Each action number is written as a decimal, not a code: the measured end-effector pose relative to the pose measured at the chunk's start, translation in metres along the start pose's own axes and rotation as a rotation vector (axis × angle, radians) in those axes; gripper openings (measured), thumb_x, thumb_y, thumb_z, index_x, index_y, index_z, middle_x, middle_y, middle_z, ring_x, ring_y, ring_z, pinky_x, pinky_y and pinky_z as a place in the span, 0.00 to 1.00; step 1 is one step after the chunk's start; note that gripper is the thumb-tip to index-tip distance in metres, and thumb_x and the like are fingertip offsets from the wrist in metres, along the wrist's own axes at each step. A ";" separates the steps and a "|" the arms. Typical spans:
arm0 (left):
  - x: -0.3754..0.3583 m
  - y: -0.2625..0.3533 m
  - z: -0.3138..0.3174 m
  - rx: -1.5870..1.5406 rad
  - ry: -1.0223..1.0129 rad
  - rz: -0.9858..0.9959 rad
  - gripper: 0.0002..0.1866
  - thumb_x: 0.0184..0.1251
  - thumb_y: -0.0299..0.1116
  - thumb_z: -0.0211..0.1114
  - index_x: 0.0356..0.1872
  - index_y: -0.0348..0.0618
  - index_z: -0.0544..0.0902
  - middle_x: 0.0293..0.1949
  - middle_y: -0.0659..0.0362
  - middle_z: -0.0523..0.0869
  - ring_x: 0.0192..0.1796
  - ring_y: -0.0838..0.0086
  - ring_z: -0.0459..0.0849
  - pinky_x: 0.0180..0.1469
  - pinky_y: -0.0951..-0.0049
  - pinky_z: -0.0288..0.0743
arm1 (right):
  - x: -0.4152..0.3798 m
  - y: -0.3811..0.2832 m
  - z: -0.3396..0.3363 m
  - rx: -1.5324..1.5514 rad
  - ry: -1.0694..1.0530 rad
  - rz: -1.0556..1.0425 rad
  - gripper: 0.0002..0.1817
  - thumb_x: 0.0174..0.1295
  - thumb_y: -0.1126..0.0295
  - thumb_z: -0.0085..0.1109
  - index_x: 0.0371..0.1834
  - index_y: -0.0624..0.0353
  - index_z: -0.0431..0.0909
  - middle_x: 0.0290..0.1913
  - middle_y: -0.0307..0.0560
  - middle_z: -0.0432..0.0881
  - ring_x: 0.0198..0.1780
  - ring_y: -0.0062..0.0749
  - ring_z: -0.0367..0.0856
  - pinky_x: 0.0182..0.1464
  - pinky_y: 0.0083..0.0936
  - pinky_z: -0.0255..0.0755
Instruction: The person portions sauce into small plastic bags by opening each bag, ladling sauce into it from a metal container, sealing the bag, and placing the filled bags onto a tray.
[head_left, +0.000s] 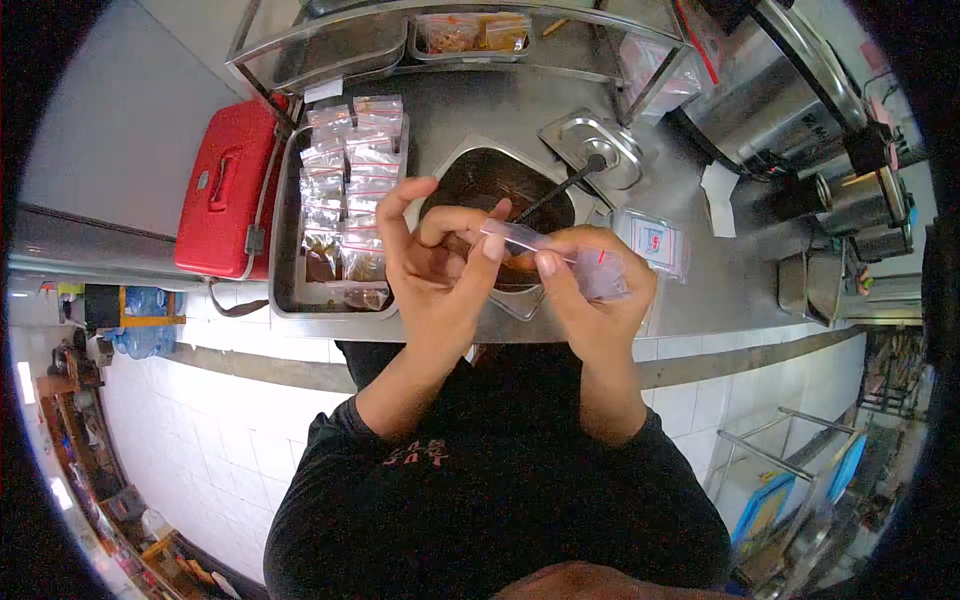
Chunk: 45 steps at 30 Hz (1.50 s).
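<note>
A small clear zip bag (517,236) is stretched between my two hands in front of my chest. My left hand (437,265) pinches one end between thumb and finger, its index finger raised. On the other side, my right hand (598,300) grips the bag with its thumb in front, and crumpled clear plastic (600,272) shows against its palm. Behind the hands, a steel pan (470,147) of dark brown contents is set in the counter, with a black-handled utensil (565,188) leaning in it. Its lower end is hidden. My hands cover part of the pan.
To the left are a steel tray (285,265) of filled zip bags (345,185) and a red case (225,190). A steel lid (600,150) and a stack of flat bags (652,245) lie right. Overhead, a shelf (590,72) holds another tray; large steel pots (780,90) stand far right.
</note>
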<state>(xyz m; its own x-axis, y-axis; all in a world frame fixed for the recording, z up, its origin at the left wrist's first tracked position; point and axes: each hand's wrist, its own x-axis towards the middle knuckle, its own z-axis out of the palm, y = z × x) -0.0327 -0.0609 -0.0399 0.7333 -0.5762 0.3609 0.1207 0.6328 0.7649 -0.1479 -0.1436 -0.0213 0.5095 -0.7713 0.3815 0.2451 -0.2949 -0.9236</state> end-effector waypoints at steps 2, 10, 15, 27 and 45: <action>0.000 0.000 0.000 0.009 0.000 0.013 0.34 0.66 0.14 0.65 0.68 0.43 0.58 0.40 0.57 0.84 0.43 0.77 0.85 0.72 0.52 0.72 | 0.002 0.000 0.000 -0.018 -0.023 -0.043 0.05 0.60 0.78 0.72 0.38 0.63 0.85 0.30 0.33 0.84 0.26 0.09 0.73 0.26 0.12 0.63; -0.005 0.004 -0.005 0.168 -0.119 0.113 0.32 0.60 0.15 0.69 0.61 0.41 0.60 0.39 0.57 0.85 0.47 0.73 0.86 0.72 0.52 0.69 | 0.007 -0.005 0.003 -0.069 -0.120 -0.072 0.07 0.54 0.80 0.72 0.35 0.63 0.84 0.30 0.39 0.85 0.31 0.17 0.80 0.34 0.18 0.73; -0.006 0.017 -0.022 0.315 -0.190 0.211 0.31 0.60 0.16 0.70 0.58 0.43 0.60 0.38 0.57 0.86 0.45 0.72 0.87 0.72 0.51 0.70 | 0.004 -0.009 0.011 -0.105 -0.186 -0.105 0.07 0.53 0.82 0.71 0.33 0.65 0.82 0.31 0.42 0.86 0.32 0.21 0.82 0.34 0.19 0.74; 0.010 0.100 -0.145 0.722 0.572 0.290 0.19 0.69 0.20 0.68 0.56 0.42 0.72 0.40 0.58 0.86 0.43 0.79 0.84 0.47 0.76 0.82 | 0.006 0.014 -0.014 0.009 -0.126 0.045 0.04 0.62 0.82 0.66 0.38 0.64 0.82 0.33 0.44 0.86 0.32 0.19 0.82 0.34 0.15 0.73; 0.022 0.076 -0.198 1.493 0.053 0.099 0.21 0.65 0.23 0.69 0.59 0.40 0.79 0.47 0.48 0.89 0.49 0.60 0.89 0.48 0.63 0.82 | -0.004 0.009 -0.024 -0.060 -0.095 0.083 0.03 0.64 0.81 0.66 0.38 0.65 0.82 0.34 0.44 0.85 0.35 0.22 0.84 0.39 0.19 0.76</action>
<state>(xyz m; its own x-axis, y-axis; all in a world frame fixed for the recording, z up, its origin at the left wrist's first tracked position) 0.1247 0.0769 -0.0798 0.7242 -0.5243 0.4479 -0.6821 -0.4493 0.5770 -0.1679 -0.1565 -0.0321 0.6023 -0.7386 0.3030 0.1502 -0.2679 -0.9517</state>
